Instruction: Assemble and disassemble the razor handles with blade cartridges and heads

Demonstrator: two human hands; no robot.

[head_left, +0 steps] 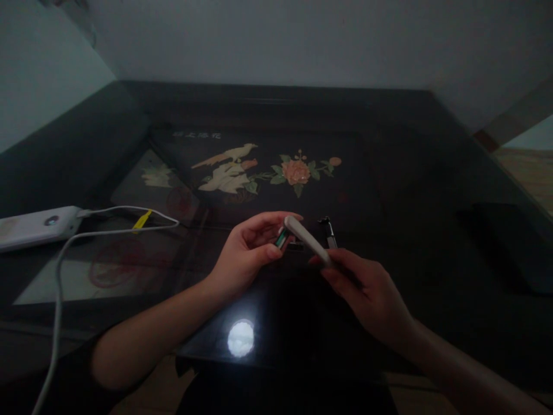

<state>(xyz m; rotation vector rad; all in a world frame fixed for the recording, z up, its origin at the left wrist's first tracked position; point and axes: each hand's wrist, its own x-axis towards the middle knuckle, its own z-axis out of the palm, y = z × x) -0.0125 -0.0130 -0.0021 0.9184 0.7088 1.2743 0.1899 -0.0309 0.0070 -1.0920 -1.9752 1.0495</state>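
Near the front of the dark glossy table, my left hand point(248, 245) is closed around a small object with a green and silvery side point(282, 237). My right hand point(367, 288) grips a slim white, stick-like thing point(309, 239) by its lower end. The far end of this white stick meets the small object at my left fingertips; whether the two are joined, I cannot tell. Just beyond my right fingers is a small black and silver piece point(330, 231), its lower part hidden by the hand. Dim light keeps its exact kind unclear.
A white power bank point(38, 226) lies at the left, with a white cable point(60, 276) bearing a yellow tag point(141, 221). The tabletop point(406, 173) carries a bird-and-flower picture point(268, 173). At the right edge is a dark flat object point(516, 245).
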